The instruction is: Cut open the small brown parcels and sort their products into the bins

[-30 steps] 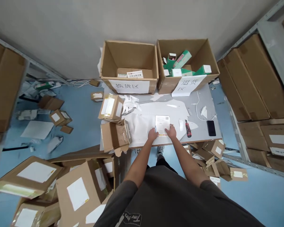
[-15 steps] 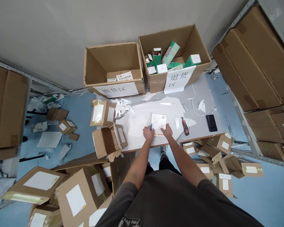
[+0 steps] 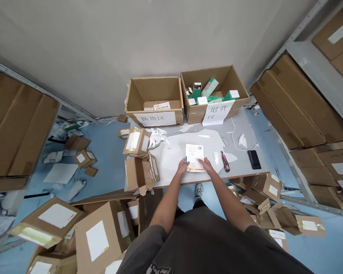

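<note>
Between my hands is a white book (image 3: 194, 156), its barcode showing at the upper right and a red-yellow strip along its near edge. My left hand (image 3: 183, 166) grips its left side, beside a blue patch on the cover. On the right side, my right hand (image 3: 206, 165) holds it with the thumb over the cover. The book is above the near part of the grey table (image 3: 173, 177). A red and black utility knife (image 3: 225, 161) lies to the right of my right hand.
Two cardboard boxes with paper signs stand at the back: one (image 3: 154, 97) holds books, the other (image 3: 214, 85) green cartons. Small cartons (image 3: 137, 141) sit at the table's left. A black phone (image 3: 254, 159) lies at right. Piled cartons (image 3: 97, 239) crowd the floor on both sides.
The camera view has tilted up and swung left. My hands still hold the book, now more fully exposed, with the right thumb resting on its cover.
</note>
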Available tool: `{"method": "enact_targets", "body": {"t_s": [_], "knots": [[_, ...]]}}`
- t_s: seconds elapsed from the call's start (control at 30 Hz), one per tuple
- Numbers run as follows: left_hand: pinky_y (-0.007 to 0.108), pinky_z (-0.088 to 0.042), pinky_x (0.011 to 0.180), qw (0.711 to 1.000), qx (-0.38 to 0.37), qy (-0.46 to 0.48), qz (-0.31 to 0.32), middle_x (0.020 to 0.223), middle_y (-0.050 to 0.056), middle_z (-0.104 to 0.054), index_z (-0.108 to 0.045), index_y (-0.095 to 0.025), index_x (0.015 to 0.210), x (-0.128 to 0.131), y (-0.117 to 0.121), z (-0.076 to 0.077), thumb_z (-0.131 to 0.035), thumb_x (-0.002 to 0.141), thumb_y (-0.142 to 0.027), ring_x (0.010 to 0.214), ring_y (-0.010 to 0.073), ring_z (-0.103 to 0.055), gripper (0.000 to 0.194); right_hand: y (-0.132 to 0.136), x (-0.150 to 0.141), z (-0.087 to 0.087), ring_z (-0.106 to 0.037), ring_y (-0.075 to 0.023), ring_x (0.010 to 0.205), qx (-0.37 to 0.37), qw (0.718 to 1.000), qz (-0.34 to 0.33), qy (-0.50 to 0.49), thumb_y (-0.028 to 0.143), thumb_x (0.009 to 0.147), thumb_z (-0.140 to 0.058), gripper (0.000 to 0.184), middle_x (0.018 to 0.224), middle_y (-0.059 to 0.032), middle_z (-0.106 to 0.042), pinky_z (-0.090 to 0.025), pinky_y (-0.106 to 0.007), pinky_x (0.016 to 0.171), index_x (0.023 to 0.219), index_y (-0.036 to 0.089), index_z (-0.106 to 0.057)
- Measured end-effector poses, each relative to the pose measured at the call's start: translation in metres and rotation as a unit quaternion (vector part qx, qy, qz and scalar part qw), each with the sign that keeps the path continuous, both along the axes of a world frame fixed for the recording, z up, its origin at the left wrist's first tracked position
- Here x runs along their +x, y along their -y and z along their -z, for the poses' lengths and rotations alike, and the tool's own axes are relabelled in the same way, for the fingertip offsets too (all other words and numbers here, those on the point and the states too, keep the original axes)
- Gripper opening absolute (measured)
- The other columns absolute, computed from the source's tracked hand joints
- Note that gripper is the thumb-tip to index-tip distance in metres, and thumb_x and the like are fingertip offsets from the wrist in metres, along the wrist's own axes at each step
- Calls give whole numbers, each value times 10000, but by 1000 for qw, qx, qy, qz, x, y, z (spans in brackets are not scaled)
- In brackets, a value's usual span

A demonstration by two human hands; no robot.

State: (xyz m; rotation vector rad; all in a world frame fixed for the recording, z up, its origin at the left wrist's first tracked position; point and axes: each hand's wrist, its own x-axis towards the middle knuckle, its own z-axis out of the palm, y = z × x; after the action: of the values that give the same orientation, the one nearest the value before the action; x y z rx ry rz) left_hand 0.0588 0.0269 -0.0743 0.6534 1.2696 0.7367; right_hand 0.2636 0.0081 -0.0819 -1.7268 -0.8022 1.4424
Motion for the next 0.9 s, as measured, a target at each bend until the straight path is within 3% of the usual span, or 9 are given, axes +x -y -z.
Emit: {"method": "enact_targets", "body": {"t_s": [0.13, 0.27, 0.37, 0.43, 0.53, 0.63, 0.73, 0.83, 0.9], "knots": [[486, -597, 1031, 994, 68, 86, -14, 1141, 142, -818, -716, -159, 1231, -38, -5, -52, -944, 696, -477, 1017, 290, -784, 663, -7, -26, -65, -763, -309, 1001, 52, 991, 8, -119, 479, 631, -914, 535, 1060, -89, -816, -612, -448, 909, 1033, 250, -644], [419, -599, 985, 985, 139, 101, 1, 1130, 130, -815, -707, -164, 1286, -73, -14, -105, -950, 684, -548, 1013, 267, -773, 754, -17, -56, -122, -775, -291, 940, 125, 982, 2, -144, 497, 631, -937, 567, 996, -55, -825, -621, -446, 902, 1044, 267, -624], [340, -594, 890, 984, 175, 8, -32, 1042, 81, -814, -743, -190, 1180, -96, -19, -135, -877, 748, -638, 971, 235, -755, 637, -25, -72, -155, -775, -283, 933, 181, 972, 7, -148, 517, 646, -944, 565, 984, -48, -826, -620, -438, 909, 1044, 272, -627], [294, -575, 772, 981, 150, -93, -83, 866, 55, -786, -751, -196, 1021, -109, -19, -150, -761, 826, -738, 863, 215, -743, 576, -32, -77, -174, -771, -283, 976, 220, 964, 1, -152, 511, 644, -953, 567, 1001, -44, -825, -610, -437, 948, 1053, 278, -636], [263, -498, 579, 991, 45, -113, -55, 598, 55, -663, -723, -191, 843, -123, -19, -171, -520, 896, -895, 639, 201, -696, 734, -41, -76, -196, -753, -292, 1060, 255, 955, -20, -149, 497, 620, -971, 560, 1021, -37, -820, -588, -447, 1005, 1027, 282, -651], [258, -490, 535, 996, -24, 48, 66, 637, 119, -711, -753, -152, 897, -126, -19, -193, -419, 891, -943, 615, 211, -716, 858, -49, -70, -212, -731, -302, 1116, 270, 952, -55, -136, 482, 620, -975, 481, 1005, -35, -814, -567, -466, 1031, 916, 278, -655], [274, -578, 629, 984, -7, 165, 73, 869, 171, -809, -769, -123, 1094, -124, -23, -214, -545, 912, -836, 777, 245, -789, 769, -53, -64, -222, -687, -325, 1246, 294, 945, -97, -107, 463, 661, -956, 377, 1043, -63, -819, -506, -494, 1110, 800, 268, -665], [328, -641, 755, 981, 35, 183, 52, 1017, 146, -830, -741, -143, 1251, -119, -26, -226, -746, 895, -611, 899, 265, -808, 588, -51, -62, -227, -591, -346, 1413, 313, 942, -114, -42, 474, 719, -912, 319, 1277, -105, -785, -443, -513, 1178, 724, 259, -677], [387, -658, 851, 981, 50, 176, 66, 1087, 139, -828, -711, -150, 1325, -115, -25, -228, -856, 828, -471, 967, 282, -808, 609, -48, -63, -227, -545, -351, 1472, 315, 944, -95, -23, 500, 734, -889, 309, 1462, -123, -698, -460, -506, 1170, 752, 254, -703]]}}
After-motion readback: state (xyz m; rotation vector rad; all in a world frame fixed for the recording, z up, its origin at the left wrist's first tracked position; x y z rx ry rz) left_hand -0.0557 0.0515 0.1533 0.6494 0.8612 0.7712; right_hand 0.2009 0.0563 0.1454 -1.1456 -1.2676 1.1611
